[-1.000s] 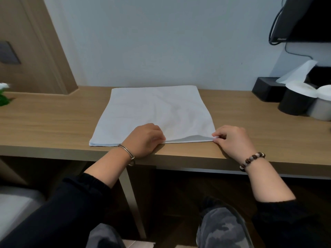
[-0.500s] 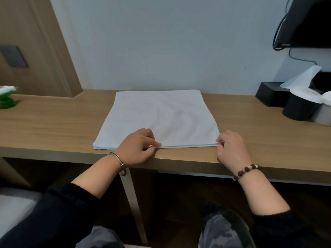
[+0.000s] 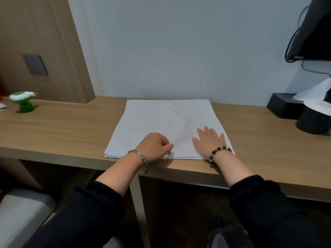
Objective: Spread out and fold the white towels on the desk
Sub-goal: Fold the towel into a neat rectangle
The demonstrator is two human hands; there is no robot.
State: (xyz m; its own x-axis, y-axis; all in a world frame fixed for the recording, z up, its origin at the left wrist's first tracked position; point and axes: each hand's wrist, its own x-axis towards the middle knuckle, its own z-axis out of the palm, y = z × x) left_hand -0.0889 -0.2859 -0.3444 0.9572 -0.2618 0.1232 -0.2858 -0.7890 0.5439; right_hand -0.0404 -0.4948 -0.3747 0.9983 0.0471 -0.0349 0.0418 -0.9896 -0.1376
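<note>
Towel (image 3: pixel 161 122) lies folded flat mid desk (image 3: pixel 71 129), near edge at the lip. L hand (image 3: pixel 154 149) curled, seems to pinch the near hem. R hand (image 3: pixel 208 142) flat, fingers straight, pressing near-right corner. Risk: L tugs while R pins, so layers shear and centre crease sets.

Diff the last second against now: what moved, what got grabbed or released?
The right hand let go of the near right corner of the towel, which it had pinched, and moved forward onto it, where it now lies flat with fingers spread. The left hand stayed at the near edge, fingers curled, seemingly pinching it. The towel stayed folded in place on the desk.
</note>
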